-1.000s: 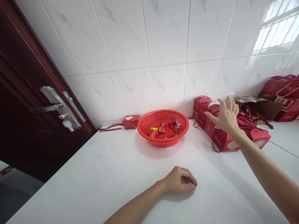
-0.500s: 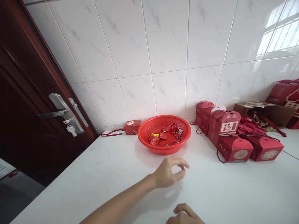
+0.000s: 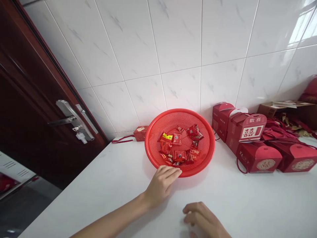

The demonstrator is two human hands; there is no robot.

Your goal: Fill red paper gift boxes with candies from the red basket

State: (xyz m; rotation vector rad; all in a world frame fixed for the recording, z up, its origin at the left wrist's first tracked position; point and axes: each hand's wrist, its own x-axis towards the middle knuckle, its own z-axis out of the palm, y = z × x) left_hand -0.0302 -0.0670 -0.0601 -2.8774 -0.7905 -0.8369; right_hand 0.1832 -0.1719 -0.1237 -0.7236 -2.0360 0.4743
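My left hand point(image 3: 163, 183) grips the near rim of a red plastic basket point(image 3: 162, 127), fingers over the edge and thumb underneath. The mesh-walled basket tilts toward me, its far rim raised. Several small red-wrapped sweets point(image 3: 179, 155) lie in it, along with a packet with a yellow patch point(image 3: 166, 137). Low in the view, above the white tabletop, is my right hand point(image 3: 204, 219). Its fingers are loosely bent and apart, with nothing visible between them.
Behind the basket stands a small red box point(image 3: 141, 134) with a ribbon point(image 3: 122, 139). Several red gift boxes point(image 3: 257, 157) are grouped on the right, before a cardboard box point(image 3: 267, 109). A tiled wall point(image 3: 180, 89) backs the table; a dark door point(image 3: 27, 109) is at left.
My left hand has moved left and taken hold of the basket's near rim. The basket has come nearer and tipped toward me. My right hand has risen slightly further into view.
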